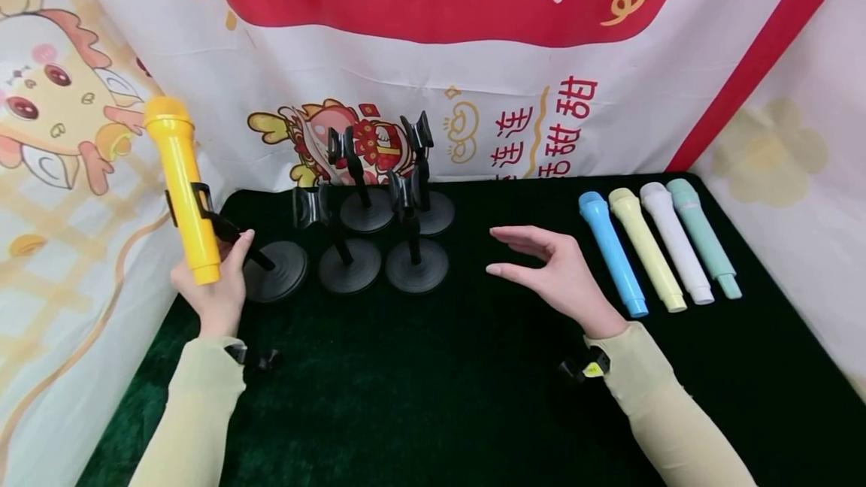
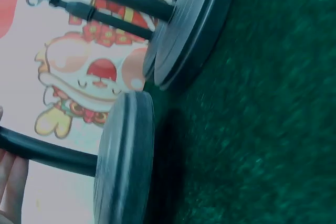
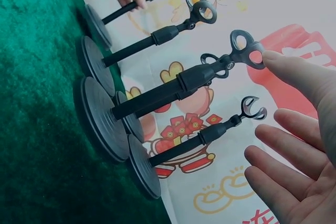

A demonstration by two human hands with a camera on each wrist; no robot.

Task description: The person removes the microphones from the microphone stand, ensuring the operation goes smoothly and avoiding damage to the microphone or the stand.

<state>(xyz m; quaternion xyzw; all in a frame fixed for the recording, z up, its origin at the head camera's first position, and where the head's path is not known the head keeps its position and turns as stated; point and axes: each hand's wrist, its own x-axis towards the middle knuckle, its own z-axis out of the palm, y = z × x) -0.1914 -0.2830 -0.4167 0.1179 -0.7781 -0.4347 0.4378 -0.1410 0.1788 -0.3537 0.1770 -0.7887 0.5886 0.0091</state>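
Note:
On the left, my left hand (image 1: 215, 303) grips the pole of a black microphone stand (image 1: 279, 273). A yellow microphone (image 1: 181, 186) sits in that stand's clip, leaning a little to the left. In the left wrist view, fingers (image 2: 14, 184) lie against the pole, and a dark gap or shadow borders the round base (image 2: 126, 156); whether it touches the cloth I cannot tell. My right hand (image 1: 558, 269) hovers right of the other stands, thumb and fingers apart, holding nothing. The right wrist view shows the same hand (image 3: 294, 171) with its fingers extended.
Several more black stands (image 1: 349, 267) with bare clips stand grouped at centre left. To the right lie a blue microphone (image 1: 613, 254), a yellowish one (image 1: 647, 250), a white one (image 1: 676, 243) and a green one (image 1: 704, 235). Dark green cloth (image 1: 406, 389) covers the table; printed curtains (image 1: 406, 66) hang behind.

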